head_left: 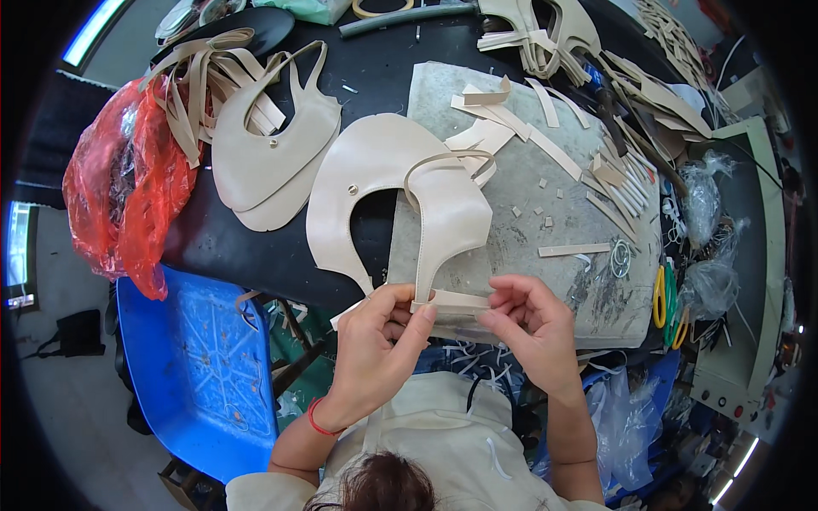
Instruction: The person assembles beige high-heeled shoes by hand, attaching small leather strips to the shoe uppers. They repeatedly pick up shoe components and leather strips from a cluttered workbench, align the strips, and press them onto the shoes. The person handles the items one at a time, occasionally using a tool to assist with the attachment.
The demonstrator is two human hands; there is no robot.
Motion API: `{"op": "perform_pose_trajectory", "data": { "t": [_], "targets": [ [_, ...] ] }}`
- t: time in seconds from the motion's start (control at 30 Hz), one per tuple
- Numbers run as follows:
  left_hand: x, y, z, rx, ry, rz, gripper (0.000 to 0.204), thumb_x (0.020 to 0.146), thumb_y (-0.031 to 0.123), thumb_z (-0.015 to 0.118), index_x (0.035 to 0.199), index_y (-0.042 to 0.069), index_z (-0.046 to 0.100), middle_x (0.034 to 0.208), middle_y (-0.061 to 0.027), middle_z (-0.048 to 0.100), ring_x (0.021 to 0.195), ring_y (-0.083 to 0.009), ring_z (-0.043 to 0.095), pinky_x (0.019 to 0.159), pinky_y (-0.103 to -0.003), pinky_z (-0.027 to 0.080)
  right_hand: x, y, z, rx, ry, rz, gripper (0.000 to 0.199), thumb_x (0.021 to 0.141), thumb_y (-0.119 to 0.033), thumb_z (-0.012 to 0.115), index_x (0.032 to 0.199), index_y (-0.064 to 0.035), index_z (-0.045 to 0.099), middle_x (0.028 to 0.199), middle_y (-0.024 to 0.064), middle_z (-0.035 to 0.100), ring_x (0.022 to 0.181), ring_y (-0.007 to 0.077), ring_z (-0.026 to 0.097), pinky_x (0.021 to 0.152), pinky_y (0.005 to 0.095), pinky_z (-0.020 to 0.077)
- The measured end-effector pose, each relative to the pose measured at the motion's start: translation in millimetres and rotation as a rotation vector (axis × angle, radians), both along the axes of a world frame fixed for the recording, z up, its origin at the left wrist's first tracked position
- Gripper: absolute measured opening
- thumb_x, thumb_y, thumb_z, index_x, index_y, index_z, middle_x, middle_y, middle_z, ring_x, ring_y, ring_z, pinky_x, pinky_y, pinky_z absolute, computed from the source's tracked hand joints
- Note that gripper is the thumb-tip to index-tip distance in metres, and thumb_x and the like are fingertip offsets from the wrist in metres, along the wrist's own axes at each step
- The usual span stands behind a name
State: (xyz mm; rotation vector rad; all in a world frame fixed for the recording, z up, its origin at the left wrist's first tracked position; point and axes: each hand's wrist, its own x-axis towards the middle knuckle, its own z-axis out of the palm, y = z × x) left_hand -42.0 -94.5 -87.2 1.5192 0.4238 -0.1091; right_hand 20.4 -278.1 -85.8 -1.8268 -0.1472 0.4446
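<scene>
"Grip first: what do the hands have?"

"The left hand (383,336) pinches the narrow near end of a cream panel (366,157) between thumb and fingers, right where a pale strip (460,304) meets it. The right hand (532,328) has its thumb and fingertips around the strip's right end; whether they press on it, nobody could tell from here."

"Why hold it so near the body?"

"Probably to see and steady the small join. The panel's broad part lies flat beyond the hands, half on the grey slab (503,247), half over the black tabletop (375,243), which likely spares the person carrying its weight."

"And the similar panels (268,175) at far left?"

"Laid partly overlapping, perhaps to keep them together and out of the way."

"What about containers?"

"A red plastic bag (128,196) slumps at the table's left edge; something dark shows through it, too blurred to name. The blue tub (153,375), near left, has small scraps scattered on its ribbed bottom."

"Any others?"

"A clear plastic bag (613,417) hangs crumpled at near right, with no contents that can be made out."
</scene>
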Motion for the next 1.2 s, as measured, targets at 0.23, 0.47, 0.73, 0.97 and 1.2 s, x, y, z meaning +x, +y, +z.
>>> {"op": "perform_pose_trajectory", "data": {
  "t": [0.23,0.47,0.73,0.97,1.2],
  "targets": [
    [3.2,-3.0,0.2,0.15,0.024,-0.011,0.02,0.088,0.004,0.061,0.104,-0.006,0.059,0.081,-0.0057,0.063,0.066,-0.0062,0.058,0.058,-0.02,0.05,1.4,-1.3,-1.7,-0.039,0.066,-0.014,0.024,0.082,-0.006,0.068,0.103,0.0,0.061,0.08,0.0058,0.065,0.068,0.0073,0.058,0.059,0.0207,0.0473],
    [10.9,-17.9,-0.1,0.483,-0.062,0.013,0.019,0.082,0.002,0.064,0.1,-0.004,0.06,0.07,-0.0071,0.062,0.055,-0.006,0.056,0.051,-0.022,0.047,0.2,8.6,5.9,-0.282,-0.083,0.004,0.02,0.08,-0.006,0.069,0.098,-0.0007,0.059,0.075,0.0068,0.063,0.06,0.0109,0.057,0.055,0.0233,0.0466],
    [2.5,-7.7,-8.2,0.343,-0.135,0.0,0.022,0.091,0.008,0.056,0.111,-0.003,0.055,0.076,-0.0052,0.061,0.059,-0.0053,0.054,0.053,-0.022,0.047,21.5,-3.1,30.2,-0.453,-0.361,0.115,0.039,0.072,-0.014,0.076,0.103,-0.0018,0.057,0.085,0.0104,0.057,0.075,0.0239,0.057,0.068,0.0347,0.0472],
    [-17.7,6.7,-3.4,-0.013,-0.188,0.073,0.026,0.096,0.011,0.05,0.116,-0.004,0.055,0.084,-0.0058,0.063,0.07,-0.0065,0.06,0.063,-0.021,0.051,14.9,40.0,29.5,-0.004,0.005,0.436,0.025,0.081,-0.018,0.07,0.094,0.002,0.062,0.084,0.0138,0.061,0.081,0.0266,0.061,0.07,0.034,0.0483],
    [-38.3,15.7,5.7,0.084,-0.363,0.177,0.022,0.095,0.005,0.048,0.112,-0.007,0.056,0.085,-0.0069,0.063,0.071,-0.0094,0.061,0.062,-0.022,0.051,2.3,56.7,24.1,0.114,-0.34,0.45,0.022,0.078,-0.019,0.072,0.081,-0.0012,0.06,0.077,0.0133,0.058,0.074,0.0302,0.058,0.064,0.0362,0.0468]
  ]
}}
